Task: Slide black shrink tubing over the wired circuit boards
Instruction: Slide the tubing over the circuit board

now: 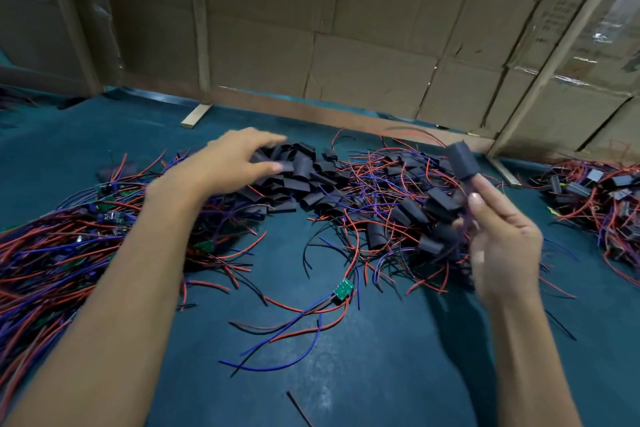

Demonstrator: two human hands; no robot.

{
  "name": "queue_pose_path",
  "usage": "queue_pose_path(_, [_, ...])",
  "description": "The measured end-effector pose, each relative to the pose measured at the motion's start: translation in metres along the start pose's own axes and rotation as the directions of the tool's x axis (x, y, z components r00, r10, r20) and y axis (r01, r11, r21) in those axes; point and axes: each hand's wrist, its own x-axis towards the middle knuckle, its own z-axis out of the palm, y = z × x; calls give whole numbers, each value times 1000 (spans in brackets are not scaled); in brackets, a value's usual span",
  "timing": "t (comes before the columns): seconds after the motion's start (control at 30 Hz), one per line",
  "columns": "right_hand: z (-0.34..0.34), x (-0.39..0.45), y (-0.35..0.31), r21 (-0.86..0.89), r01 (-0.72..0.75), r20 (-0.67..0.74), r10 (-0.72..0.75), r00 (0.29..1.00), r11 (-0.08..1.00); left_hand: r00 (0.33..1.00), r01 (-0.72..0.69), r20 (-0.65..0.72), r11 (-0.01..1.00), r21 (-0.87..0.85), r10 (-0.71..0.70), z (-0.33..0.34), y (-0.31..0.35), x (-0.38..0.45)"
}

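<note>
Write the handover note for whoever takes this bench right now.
Left hand: open, reaching over the pile of loose black tubing, holding nothing yet.
Right hand: raised, gripping a sleeved board by its wires.
Bare wired boards: heap at left, one green board lying mid-mat.
Sleeved ones: pile at centre-right.
Left: set the held piece down, sleeve the remaining bare boards.

Loose black tubing pile [298, 173] (flattened) beside wired boards [344, 289]

Teal table [381, 374] under wired boards [52, 253], loose black tubing [298, 177].
</note>
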Motion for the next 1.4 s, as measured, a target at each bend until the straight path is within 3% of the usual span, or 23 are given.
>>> queue_pose_path(0.03, [-4, 3, 2, -221, 34, -59, -48, 997, 975, 996, 80, 37, 996, 42, -82, 1, -11, 0])
queue_pose_path(0.07, [-5, 3, 6, -493, 60, -94, -122, 988, 868, 987, 141, 68, 989, 53, -144, 3, -20, -1])
queue_pose_path(0.1, [-4, 0, 10, -718, 73, -101, -208, 973, 692, 977, 183, 97, 982, 51, -188, 7, -25, -2])
queue_pose_path(0.13, [-1, -5, 11, -829, 108, -89, -321, 943, 548, 967, 215, 130, 975, 60, -221, 11, -27, -3])
queue_pose_path(0.17, [4, -9, 11, -853, 184, -49, -426, 903, 489, 956, 237, 158, 968, 87, -248, 15, -28, -3])
queue_pose_path(0.23, [13, -17, 9, -743, 435, 135, -522, 842, 508, 950, 255, 150, 957, 141, -275, 24, -23, -1])
queue_pose_path(0.3, [26, -28, 6, -551, 575, 459, -356, 814, 605, 960, 258, 71, 957, 131, -269, 28, -17, 2])
queue_pose_path(0.37, [39, -39, 8, -526, 576, 736, -4, 677, 626, 971, 233, 22, 966, 110, -237, 31, -12, 3])
queue_pose_path(0.4, [45, -44, 12, -553, 589, 795, 162, 585, 589, 975, 218, 23, 972, 91, -221, 32, -11, 4])
queue_pose_path(0.47, [51, -50, 20, -592, 602, 804, 343, 486, 535, 979, 191, 53, 979, 76, -195, 33, -8, 3])
queue_pose_path(0.67, [47, -47, 24, -606, 582, 795, 389, 465, 543, 996, 91, -13, 989, 113, -90, 31, 3, 1])
queue_pose_path(0.73, [49, -48, 24, -566, 593, 819, 311, 482, 573, 997, 19, -72, 999, -42, -22, 27, 10, 1])
queue_pose_path(0.83, [51, -48, 21, -440, 583, 820, 42, 571, 683, 995, -42, -96, 956, -290, 15, 20, 21, -1])
queue_pose_path(0.97, [49, -49, 20, -313, 470, 600, -211, 771, 825, 990, -84, -138, 786, -613, -2, 16, 32, 0])
queue_pose_path(1.07, [51, -47, 18, -75, 292, 399, -240, 885, 953, 992, -88, -125, 687, -721, -4, 16, 37, 0])
queue_pose_path(1.13, [52, -43, 13, 143, 161, 320, -200, 926, 977, 998, -49, -62, 664, -746, 4, 18, 40, -1])
queue_pose_path(1.3, [45, -35, 1, 430, -94, 315, -51, 948, 898, 991, -33, 97, 865, -501, 93, 24, 45, -2])
queue_pose_path(1.4, [43, -34, -2, 481, -134, 304, -21, 952, 866, 979, -11, 168, 860, -510, 112, 31, 47, -2])
